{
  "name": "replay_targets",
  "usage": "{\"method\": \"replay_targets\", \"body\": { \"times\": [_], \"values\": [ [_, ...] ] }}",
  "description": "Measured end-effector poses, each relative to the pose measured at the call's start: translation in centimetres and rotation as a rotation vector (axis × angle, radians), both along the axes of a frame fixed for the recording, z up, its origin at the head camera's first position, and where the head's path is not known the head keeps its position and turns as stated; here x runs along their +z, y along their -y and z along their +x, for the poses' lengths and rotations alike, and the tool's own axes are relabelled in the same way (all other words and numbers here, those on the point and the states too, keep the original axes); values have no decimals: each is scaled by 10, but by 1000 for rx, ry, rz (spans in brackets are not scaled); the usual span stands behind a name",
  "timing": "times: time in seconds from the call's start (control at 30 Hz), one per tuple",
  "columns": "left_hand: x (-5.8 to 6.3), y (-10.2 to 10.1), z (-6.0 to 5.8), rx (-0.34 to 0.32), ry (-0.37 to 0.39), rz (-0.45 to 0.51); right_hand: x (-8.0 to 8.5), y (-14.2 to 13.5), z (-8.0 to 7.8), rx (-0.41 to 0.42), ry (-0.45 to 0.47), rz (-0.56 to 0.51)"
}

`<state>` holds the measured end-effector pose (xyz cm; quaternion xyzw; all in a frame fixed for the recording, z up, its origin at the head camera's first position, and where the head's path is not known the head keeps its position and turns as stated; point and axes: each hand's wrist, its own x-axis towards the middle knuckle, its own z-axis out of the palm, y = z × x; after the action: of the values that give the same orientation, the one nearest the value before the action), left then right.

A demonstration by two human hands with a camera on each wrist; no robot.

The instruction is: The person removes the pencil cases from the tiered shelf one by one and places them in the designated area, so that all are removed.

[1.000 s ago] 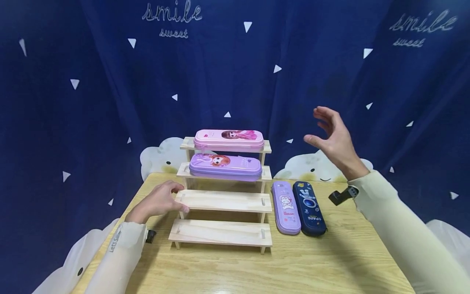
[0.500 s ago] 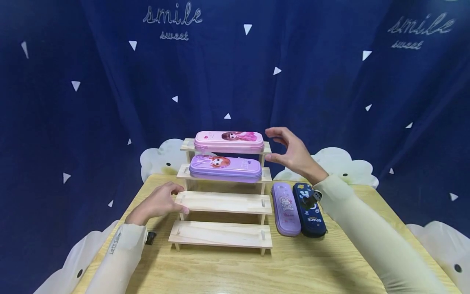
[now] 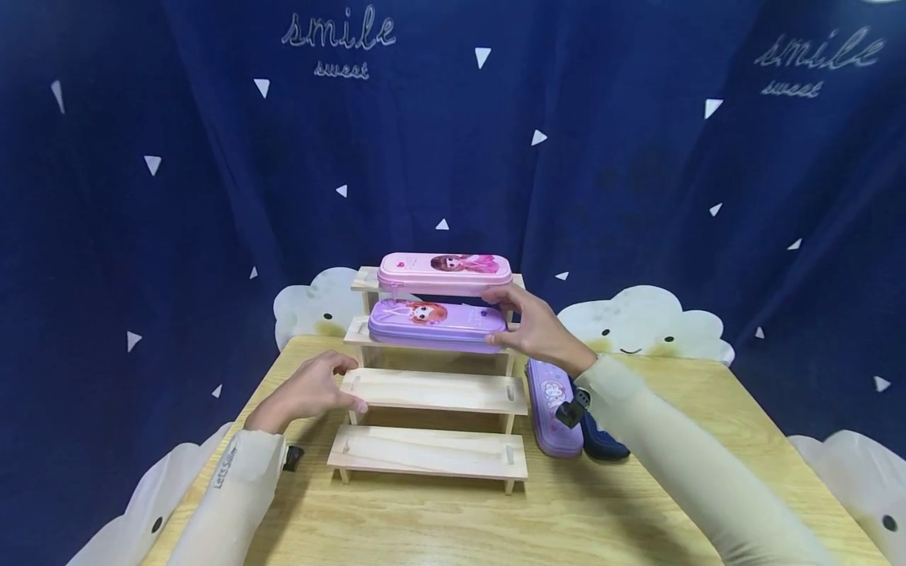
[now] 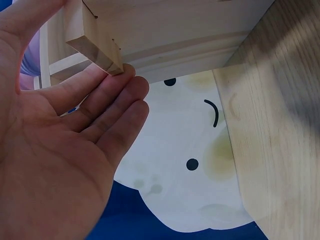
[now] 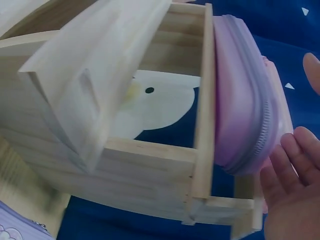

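A purple pencil case (image 3: 439,324) with a red-haired doll print lies on the second-highest tier of a stepped wooden rack (image 3: 432,391). My right hand (image 3: 534,326) is at its right end in the head view, thumb by the front edge and fingers behind. In the right wrist view, the fingers (image 5: 287,167) lie beside the case, not wrapped around it. A pink pencil case (image 3: 444,273) rests on the top tier, just behind. My left hand (image 3: 311,389) holds the left end of the third tier, its thumb in front; the left wrist view shows its fingertips (image 4: 127,72) against the wood.
On the wooden table (image 3: 432,527), right of the rack, lie a lilac pencil case (image 3: 543,417) and a dark blue pencil case (image 3: 602,440), both partly hidden by the right arm. A navy curtain (image 3: 453,141) with cloud shapes hangs behind.
From the right, my right hand has come left and down to the purple pencil case's right end. The left hand stays at the rack; the cases have not moved.
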<state>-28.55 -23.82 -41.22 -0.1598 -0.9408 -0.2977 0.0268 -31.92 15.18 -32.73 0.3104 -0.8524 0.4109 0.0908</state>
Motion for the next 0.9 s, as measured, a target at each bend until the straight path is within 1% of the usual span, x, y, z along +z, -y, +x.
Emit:
{"method": "replay_targets", "body": {
  "times": [0.13, 0.3, 0.37, 0.5, 0.6, 0.73, 0.8, 0.9],
  "values": [
    [1, 0, -1, -3, -4, -4, -6, 2, -4, 6, 3, -5],
    [1, 0, -1, 3, 13, -15, -9, 3, -6, -22, -23, 37],
    [1, 0, 0, 3, 15, -14, -9, 4, -5, -20, -25, 48],
    [2, 0, -1, 3, 3, -7, -10, 6, -7, 16, 22, 59],
    [1, 0, -1, 3, 4, -3, -13, 9, -7, 5, 88, 91],
    [-1, -1, 1, 3, 22, 0, -19, 13, -5, -27, 152, 129],
    [0, -1, 2, 4, 27, 2, -19, 14, -5, -31, 166, 127],
    [2, -2, 2, 6, 20, 2, -19, 15, -6, -32, 162, 125]
  ]
}}
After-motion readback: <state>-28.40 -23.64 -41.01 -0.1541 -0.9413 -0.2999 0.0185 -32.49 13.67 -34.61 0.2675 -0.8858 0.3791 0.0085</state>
